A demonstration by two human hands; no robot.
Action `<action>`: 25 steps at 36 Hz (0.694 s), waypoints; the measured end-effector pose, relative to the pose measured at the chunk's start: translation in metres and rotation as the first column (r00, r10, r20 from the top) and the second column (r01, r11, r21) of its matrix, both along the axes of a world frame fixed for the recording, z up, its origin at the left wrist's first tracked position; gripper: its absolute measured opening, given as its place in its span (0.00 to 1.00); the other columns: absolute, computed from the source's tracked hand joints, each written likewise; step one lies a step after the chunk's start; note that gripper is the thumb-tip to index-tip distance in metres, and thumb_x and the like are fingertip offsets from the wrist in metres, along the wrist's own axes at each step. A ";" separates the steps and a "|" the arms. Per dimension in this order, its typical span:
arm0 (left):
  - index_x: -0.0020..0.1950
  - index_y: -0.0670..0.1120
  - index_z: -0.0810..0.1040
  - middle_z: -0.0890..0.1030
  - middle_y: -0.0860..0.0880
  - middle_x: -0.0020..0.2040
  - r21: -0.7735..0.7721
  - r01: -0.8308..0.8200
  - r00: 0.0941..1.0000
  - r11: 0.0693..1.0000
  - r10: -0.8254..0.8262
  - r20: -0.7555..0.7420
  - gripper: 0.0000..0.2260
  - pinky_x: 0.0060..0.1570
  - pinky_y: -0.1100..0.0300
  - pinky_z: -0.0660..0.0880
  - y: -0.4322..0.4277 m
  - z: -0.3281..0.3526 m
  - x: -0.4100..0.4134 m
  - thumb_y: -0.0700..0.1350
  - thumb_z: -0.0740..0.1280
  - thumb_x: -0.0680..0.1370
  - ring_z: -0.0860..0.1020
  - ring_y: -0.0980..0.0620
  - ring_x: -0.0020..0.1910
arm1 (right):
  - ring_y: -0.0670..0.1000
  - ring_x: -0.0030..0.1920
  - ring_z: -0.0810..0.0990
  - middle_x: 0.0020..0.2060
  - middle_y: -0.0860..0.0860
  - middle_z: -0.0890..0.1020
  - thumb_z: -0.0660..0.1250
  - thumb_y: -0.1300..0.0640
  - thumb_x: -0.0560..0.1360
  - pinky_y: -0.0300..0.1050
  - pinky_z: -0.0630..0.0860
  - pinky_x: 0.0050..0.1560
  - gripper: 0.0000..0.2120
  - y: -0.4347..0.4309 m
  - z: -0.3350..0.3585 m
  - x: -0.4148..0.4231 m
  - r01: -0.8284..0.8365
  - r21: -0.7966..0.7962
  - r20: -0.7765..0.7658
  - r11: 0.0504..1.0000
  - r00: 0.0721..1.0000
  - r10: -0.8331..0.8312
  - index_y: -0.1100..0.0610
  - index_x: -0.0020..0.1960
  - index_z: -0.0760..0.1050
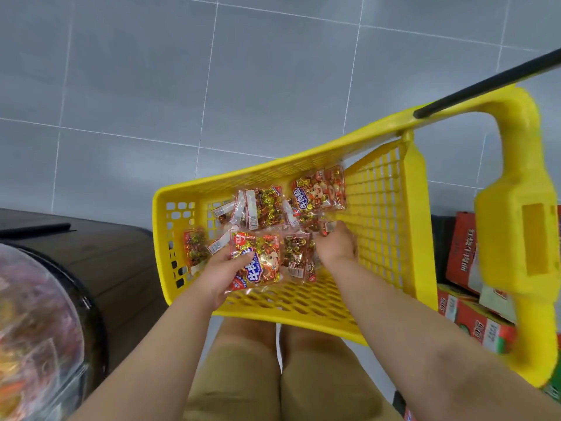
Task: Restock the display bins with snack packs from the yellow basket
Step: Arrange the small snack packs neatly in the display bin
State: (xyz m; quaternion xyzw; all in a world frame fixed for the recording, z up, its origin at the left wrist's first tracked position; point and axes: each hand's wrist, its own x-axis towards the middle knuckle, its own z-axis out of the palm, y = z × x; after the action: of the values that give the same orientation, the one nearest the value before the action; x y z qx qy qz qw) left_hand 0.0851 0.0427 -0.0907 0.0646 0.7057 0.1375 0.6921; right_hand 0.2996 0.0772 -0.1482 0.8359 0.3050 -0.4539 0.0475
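Observation:
A yellow basket (pixel 382 189) stands on the floor in front of my knees, with several red and gold snack packs lying in it. My left hand (pixel 223 270) grips one snack pack (pixel 258 262) with blue lettering, near the basket's front wall. My right hand (pixel 335 246) reaches down into the pile beside it, and its fingers curl around another snack pack (pixel 326 227); the fingertips are hidden among the wrappers. More packs, such as the far snack pack (pixel 318 191), lie toward the basket's far wall.
A round clear display bin (pixel 33 326) filled with wrapped snacks sits at the lower left on a dark wooden stand (pixel 115 268). Red cartons (pixel 464 284) are stacked at the right behind the basket's yellow handle (pixel 516 238). Grey floor tiles (pixel 182 86) stretch beyond.

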 end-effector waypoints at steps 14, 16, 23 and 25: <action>0.52 0.47 0.79 0.86 0.47 0.43 0.017 -0.163 0.982 0.987 0.164 -0.092 0.04 0.34 0.59 0.79 -0.015 -0.022 -0.020 0.44 0.67 0.78 0.85 0.50 0.39 | 0.61 0.59 0.75 0.61 0.60 0.75 0.57 0.62 0.78 0.49 0.72 0.54 0.17 -0.002 -0.034 0.003 -0.150 -0.111 0.066 0.982 0.985 0.158 0.60 0.66 0.65; 0.52 0.48 0.79 0.86 0.48 0.42 0.017 -0.173 0.980 0.985 0.174 -0.099 0.04 0.37 0.58 0.80 -0.012 -0.023 -0.018 0.46 0.66 0.79 0.85 0.50 0.40 | 0.61 0.59 0.74 0.60 0.60 0.74 0.57 0.61 0.76 0.51 0.73 0.57 0.16 -0.007 -0.025 0.007 -0.228 -0.075 0.096 0.971 0.967 0.234 0.59 0.64 0.67; 0.55 0.48 0.77 0.85 0.47 0.51 0.022 -0.144 0.988 0.989 0.145 -0.047 0.06 0.49 0.55 0.76 0.002 -0.016 -0.003 0.47 0.66 0.80 0.83 0.49 0.49 | 0.57 0.46 0.79 0.51 0.57 0.79 0.56 0.60 0.80 0.45 0.72 0.38 0.15 -0.017 0.039 0.015 -0.222 0.253 0.045 0.941 0.975 0.218 0.60 0.66 0.66; 0.57 0.48 0.77 0.85 0.46 0.51 0.041 -0.117 0.993 0.992 0.118 -0.010 0.06 0.45 0.54 0.79 0.007 -0.014 0.002 0.45 0.65 0.80 0.84 0.49 0.48 | 0.51 0.41 0.74 0.42 0.49 0.76 0.57 0.57 0.81 0.45 0.71 0.37 0.10 -0.018 0.056 0.015 -0.088 0.344 -0.106 0.935 0.986 0.132 0.57 0.61 0.69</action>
State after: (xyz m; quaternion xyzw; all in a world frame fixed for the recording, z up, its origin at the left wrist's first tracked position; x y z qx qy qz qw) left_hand 0.0870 0.0495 -0.1044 0.0377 0.7095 0.1918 0.6771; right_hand 0.3141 0.0589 -0.0924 0.7825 0.4270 -0.4439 -0.0908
